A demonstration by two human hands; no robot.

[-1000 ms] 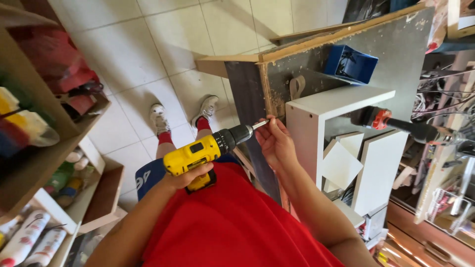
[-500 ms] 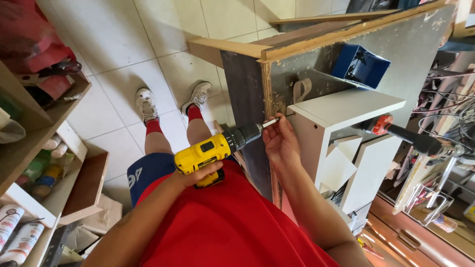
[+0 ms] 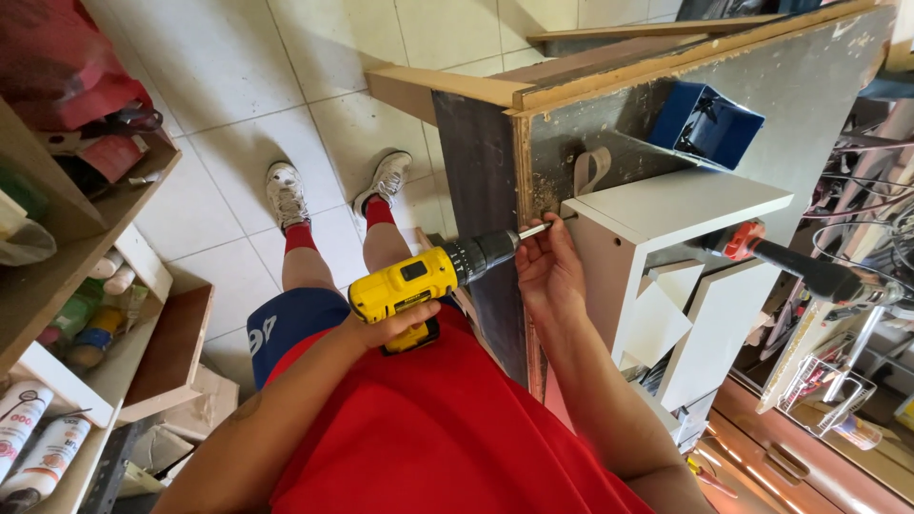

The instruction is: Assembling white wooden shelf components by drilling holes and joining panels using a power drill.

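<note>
Two hands share the work: the left hand (image 3: 386, 324) is clamped on the grip of the yellow cordless drill (image 3: 419, 282), and the right hand (image 3: 547, 271) pinches around the bit at the white cabinet panel (image 3: 666, 205). The drill looks rigid and battery-heavy, best gripped by its handle.

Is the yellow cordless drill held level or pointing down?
Roughly level: the yellow cordless drill, gripped by the left hand, points its bit sideways at the white wooden cabinet; right hand steadies the bit.
</note>
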